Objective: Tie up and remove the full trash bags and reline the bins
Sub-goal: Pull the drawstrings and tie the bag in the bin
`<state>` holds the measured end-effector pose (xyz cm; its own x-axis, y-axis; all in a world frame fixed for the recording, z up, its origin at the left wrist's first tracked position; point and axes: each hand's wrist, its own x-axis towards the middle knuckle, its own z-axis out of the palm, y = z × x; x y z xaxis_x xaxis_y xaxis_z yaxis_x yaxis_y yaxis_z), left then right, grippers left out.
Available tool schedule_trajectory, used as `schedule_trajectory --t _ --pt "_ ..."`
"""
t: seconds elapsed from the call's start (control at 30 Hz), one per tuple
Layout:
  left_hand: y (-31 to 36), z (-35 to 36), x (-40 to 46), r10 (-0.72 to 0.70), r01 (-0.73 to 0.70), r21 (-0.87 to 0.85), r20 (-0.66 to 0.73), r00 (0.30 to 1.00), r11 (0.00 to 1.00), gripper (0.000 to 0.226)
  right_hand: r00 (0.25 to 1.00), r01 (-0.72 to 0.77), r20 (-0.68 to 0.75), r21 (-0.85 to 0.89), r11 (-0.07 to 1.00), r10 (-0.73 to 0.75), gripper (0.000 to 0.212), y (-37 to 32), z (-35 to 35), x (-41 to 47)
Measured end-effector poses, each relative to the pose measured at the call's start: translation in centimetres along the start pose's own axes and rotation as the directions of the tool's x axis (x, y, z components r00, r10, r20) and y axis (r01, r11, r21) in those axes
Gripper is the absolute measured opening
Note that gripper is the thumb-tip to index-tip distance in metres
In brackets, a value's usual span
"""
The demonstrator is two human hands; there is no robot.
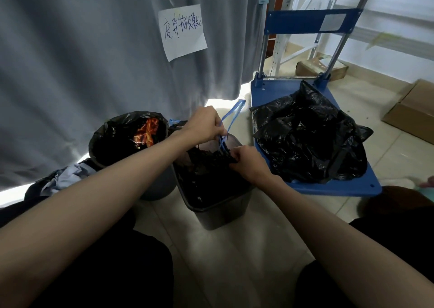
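A dark square bin [218, 216] stands on the floor in front of me with a black trash bag [206, 176] bunched inside it. My left hand [203, 127] grips the bag's blue drawstring [231, 117], which loops up above the bin. My right hand [250, 163] pinches the gathered black neck of the bag at the bin's right rim. To the left, a round bin [155, 188] lined with a black bag [112, 129] holds red-orange wrappers.
A blue hand trolley [333, 188] stands to the right with a filled black bag [310, 141] on its deck. A grey curtain [82, 61] with a handwritten paper note hangs behind the bins. Crumpled cloth [68, 178] lies at the left. Cardboard boxes [413, 110] sit at the far right.
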<state>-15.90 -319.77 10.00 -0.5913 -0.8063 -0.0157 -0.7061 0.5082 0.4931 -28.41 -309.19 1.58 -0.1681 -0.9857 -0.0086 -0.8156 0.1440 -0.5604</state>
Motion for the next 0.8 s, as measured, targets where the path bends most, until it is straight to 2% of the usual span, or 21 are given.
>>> schedule_trajectory --t 0.1,0.2,0.3,0.47,0.57,0.67,0.73,0.8 --pt "0.2 -1.1 0.3 0.002 0.004 -0.079 0.073 0.997 0.997 0.017 1.0 -0.014 0.0 0.008 1.0 0.014 0.043 0.2 0.0 0.1" --pt "0.2 -2.3 0.6 -0.041 0.082 -0.24 0.171 0.984 0.967 0.019 0.999 -0.046 0.024 0.015 0.999 0.046 0.042 0.6 0.0 0.4" --pt "0.0 -3.4 0.8 -0.078 0.13 -0.385 0.147 0.986 0.914 0.021 0.993 -0.113 0.037 0.014 0.993 0.113 0.04 1.4 0.2 0.4" --pt "0.5 -3.4 0.3 -0.063 0.106 -0.342 0.134 0.989 0.934 0.012 0.987 -0.154 0.056 0.023 0.988 0.152 0.042 2.3 -0.3 0.5" --pt "-0.1 -4.7 0.2 -0.058 0.084 -0.213 0.123 0.991 0.974 0.01 0.983 -0.177 0.052 0.038 0.984 0.175 0.042 1.9 -0.5 0.8" --pt "-1.8 -6.7 0.2 -0.14 0.15 -0.076 0.123 0.983 0.986 0.036 0.976 -0.215 0.036 0.077 0.974 0.212 0.035 1.6 -0.9 1.1" --pt "-3.5 -7.6 0.5 -0.199 0.201 -0.039 0.043 0.979 0.979 0.038 0.969 -0.246 0.04 0.103 0.964 0.243 0.023 1.5 -1.3 1.2" --pt "-5.3 -8.1 1.0 -0.257 0.256 -0.023 -0.081 0.963 0.966 0.029 0.965 -0.263 0.037 0.141 0.955 0.26 0.022 1.1 -1.7 1.5"
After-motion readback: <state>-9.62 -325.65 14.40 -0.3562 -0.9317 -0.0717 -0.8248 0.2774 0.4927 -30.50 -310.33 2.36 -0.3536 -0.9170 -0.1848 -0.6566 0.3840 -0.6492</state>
